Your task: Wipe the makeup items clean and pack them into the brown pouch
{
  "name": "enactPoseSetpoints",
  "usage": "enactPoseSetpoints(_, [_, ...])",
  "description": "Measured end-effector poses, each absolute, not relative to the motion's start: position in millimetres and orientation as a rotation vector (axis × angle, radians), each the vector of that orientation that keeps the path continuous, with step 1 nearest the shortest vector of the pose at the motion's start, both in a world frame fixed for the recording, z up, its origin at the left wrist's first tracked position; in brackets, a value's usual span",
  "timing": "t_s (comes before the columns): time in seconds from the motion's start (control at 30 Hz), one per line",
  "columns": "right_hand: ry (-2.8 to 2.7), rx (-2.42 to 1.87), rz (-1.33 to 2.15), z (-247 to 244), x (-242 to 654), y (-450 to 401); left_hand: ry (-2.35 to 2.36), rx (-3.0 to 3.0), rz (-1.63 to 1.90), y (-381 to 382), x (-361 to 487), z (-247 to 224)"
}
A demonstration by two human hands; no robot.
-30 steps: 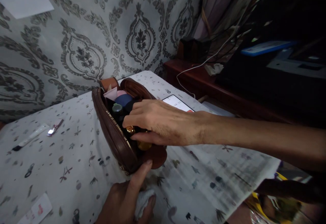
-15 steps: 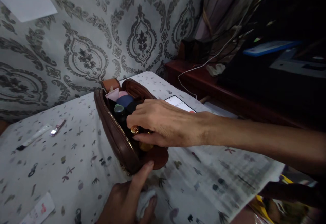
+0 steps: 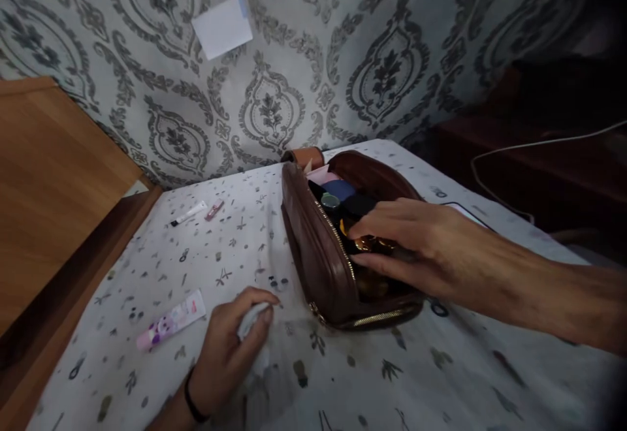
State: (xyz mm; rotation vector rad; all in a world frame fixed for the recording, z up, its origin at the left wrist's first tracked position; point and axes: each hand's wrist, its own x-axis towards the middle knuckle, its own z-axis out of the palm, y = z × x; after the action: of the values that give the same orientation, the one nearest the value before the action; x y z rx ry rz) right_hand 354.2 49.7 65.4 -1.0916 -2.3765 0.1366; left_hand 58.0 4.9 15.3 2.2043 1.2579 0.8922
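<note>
A brown leather bag (image 3: 318,248) lies unzipped on a white patterned cloth. Inside it are a dark blue item (image 3: 339,189), a greenish round cap (image 3: 330,202), a pink item and some gold-coloured objects (image 3: 365,243). My right hand (image 3: 411,238) reaches into the bag from the right, thumb and fingers apart around the gold-coloured objects; whether it grips one is unclear. Left of the bag, my left hand (image 3: 235,339), with a black band at the wrist, is curled around something whitish and crumpled (image 3: 252,320).
A pink and white tube (image 3: 171,320) lies at the left, with a slim white tube (image 3: 189,213) and a small pink item (image 3: 214,209) farther back. A phone (image 3: 465,212) lies behind my right hand. Wooden furniture (image 3: 59,176) borders the left; a cable (image 3: 539,145) runs at right.
The view has swung left. My left hand has moved away from the bag's near edge to its left side. My right hand is still in the bag, its fingers now more spread.
</note>
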Motion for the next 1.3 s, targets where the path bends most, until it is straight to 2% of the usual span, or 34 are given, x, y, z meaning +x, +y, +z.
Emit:
enactPoseSetpoints(0.37, [-2.411,-1.149,0.134,75,347,45,1.760,1.837,0.952,19,-15,16])
enactPoseSetpoints(0.6, [-2.365,-1.161,0.066,69,346,45,1.758,1.995,0.876,53,-35,24])
enactPoseSetpoints(0.7, [-2.327,-1.143,0.049,67,346,43,1.781,2.154,0.782,93,-43,32])
enactPoseSetpoints(0.97, [-2.343,-1.188,0.109,72,346,37,2.179,2.338,0.190,193,-42,29])
enactPoseSetpoints(1.17, [-2.352,-1.190,0.124,71,347,38,2.153,2.347,0.089,202,-39,25])
enactPoseSetpoints(1.3, [-2.333,-1.168,0.129,71,345,37,1.874,2.387,-0.003,178,-50,33])
